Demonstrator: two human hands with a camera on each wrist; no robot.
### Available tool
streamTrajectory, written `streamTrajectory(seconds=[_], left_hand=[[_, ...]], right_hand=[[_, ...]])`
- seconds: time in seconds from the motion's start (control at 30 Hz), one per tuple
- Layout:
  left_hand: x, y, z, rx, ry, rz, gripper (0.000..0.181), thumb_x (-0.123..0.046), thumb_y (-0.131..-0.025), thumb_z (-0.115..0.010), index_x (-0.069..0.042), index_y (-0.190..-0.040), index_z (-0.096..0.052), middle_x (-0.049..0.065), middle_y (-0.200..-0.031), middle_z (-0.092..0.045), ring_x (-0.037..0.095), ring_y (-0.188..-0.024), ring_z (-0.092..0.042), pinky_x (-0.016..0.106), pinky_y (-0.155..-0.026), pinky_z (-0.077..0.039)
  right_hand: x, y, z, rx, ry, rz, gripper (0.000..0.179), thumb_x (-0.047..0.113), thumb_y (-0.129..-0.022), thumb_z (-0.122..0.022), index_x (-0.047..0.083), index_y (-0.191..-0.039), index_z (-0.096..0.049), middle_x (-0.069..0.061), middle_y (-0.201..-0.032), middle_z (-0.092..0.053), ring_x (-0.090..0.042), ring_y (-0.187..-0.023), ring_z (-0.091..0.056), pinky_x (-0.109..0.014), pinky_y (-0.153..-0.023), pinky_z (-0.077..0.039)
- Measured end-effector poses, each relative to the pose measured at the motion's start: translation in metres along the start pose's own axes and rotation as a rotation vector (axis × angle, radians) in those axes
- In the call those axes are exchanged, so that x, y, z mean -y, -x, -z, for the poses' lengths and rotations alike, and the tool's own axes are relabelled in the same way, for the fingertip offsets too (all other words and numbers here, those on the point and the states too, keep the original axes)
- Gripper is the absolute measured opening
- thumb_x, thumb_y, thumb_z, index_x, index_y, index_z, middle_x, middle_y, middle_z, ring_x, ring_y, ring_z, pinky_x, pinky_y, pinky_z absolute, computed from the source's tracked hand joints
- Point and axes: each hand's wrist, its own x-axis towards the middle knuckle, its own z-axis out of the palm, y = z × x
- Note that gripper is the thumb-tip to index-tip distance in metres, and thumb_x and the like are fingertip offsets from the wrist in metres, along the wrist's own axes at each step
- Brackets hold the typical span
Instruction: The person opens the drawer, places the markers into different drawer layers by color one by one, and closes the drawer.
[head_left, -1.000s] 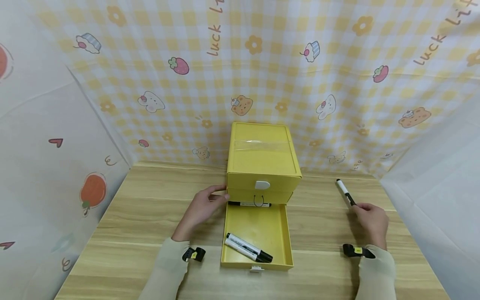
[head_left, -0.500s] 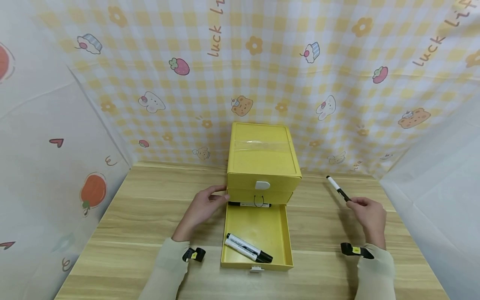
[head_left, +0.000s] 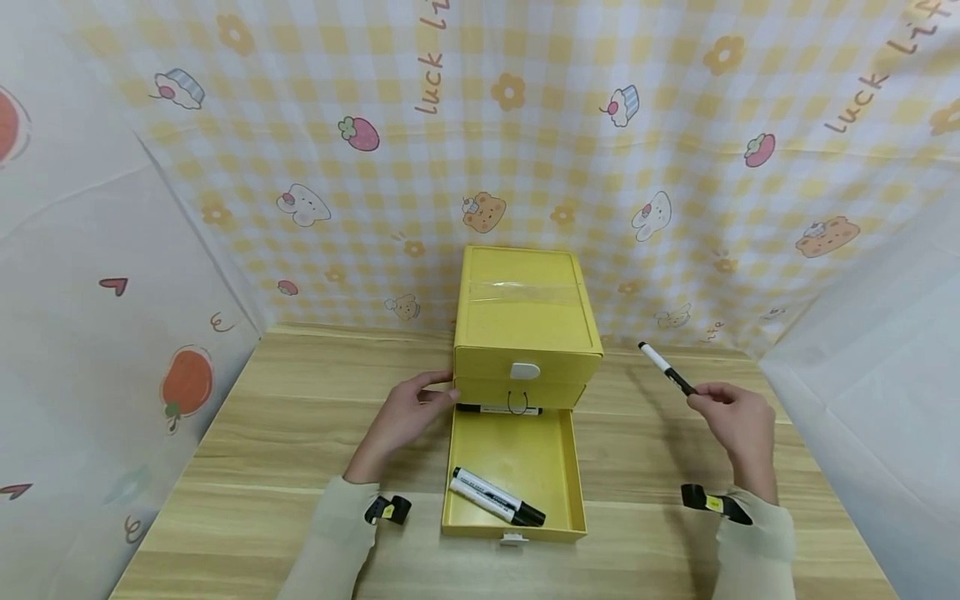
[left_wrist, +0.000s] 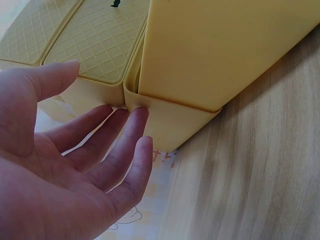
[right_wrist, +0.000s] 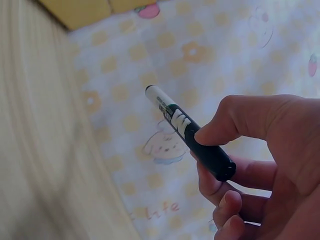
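Observation:
In the head view, a yellow drawer box [head_left: 525, 321] stands mid-table with its lower drawer [head_left: 517, 450] pulled out. A white and black marker [head_left: 487, 493] lies slantwise at the drawer's front; a second marker [head_left: 501, 409] lies across its back, partly hidden by the box. My left hand [head_left: 405, 414] rests its fingertips against the box's left side, fingers loosely bent, as the left wrist view shows. My right hand [head_left: 735, 421] pinches a marker [right_wrist: 175, 120] by its black end between thumb and fingers, white end pointing away and up to the left.
The wooden table [head_left: 315, 367] ends at a yellow checked cloth [head_left: 360, 208] hung behind the box. White cloth [head_left: 90, 333] hangs along both sides. A white tab [head_left: 513, 539] sticks out from the drawer's front edge.
My right hand has lifted the marker and turned it, so its white end has swung left toward the box. The left hand, box and drawer have stayed put.

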Motion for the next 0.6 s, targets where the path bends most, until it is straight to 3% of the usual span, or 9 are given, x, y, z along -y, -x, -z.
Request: streamTrajectory(seconds=[0.4,0.6], left_hand=[[0.001,0.0,0.0,0.005,0.001,-0.004,0.053,-0.031,-0.109,-0.073,-0.003,-0.152,-0.064,0.022,-0.139,-0.072,0.035,-0.122,-0.074,0.055,-0.098,-0.061],[0.002,-0.001,0.0,0.008,0.007,0.001,0.053,-0.031,-0.109,-0.073,-0.003,-0.153,-0.063,0.021,-0.139,-0.072,0.035,-0.123,-0.074,0.054,-0.098,-0.061]], right_hand=[[0.027,0.02,0.012,-0.015,-0.006,0.094,0.028,0.021,-0.093,-0.082,0.003,-0.114,-0.085,0.011,-0.084,-0.073,-0.014,-0.073,-0.057,-0.031,-0.06,-0.043],[0.039,0.03,0.02,-0.023,-0.025,0.154,0.025,0.016,-0.091,-0.082,0.003,-0.111,-0.085,0.007,-0.081,-0.072,-0.017,-0.062,-0.048,-0.032,-0.052,-0.037]])
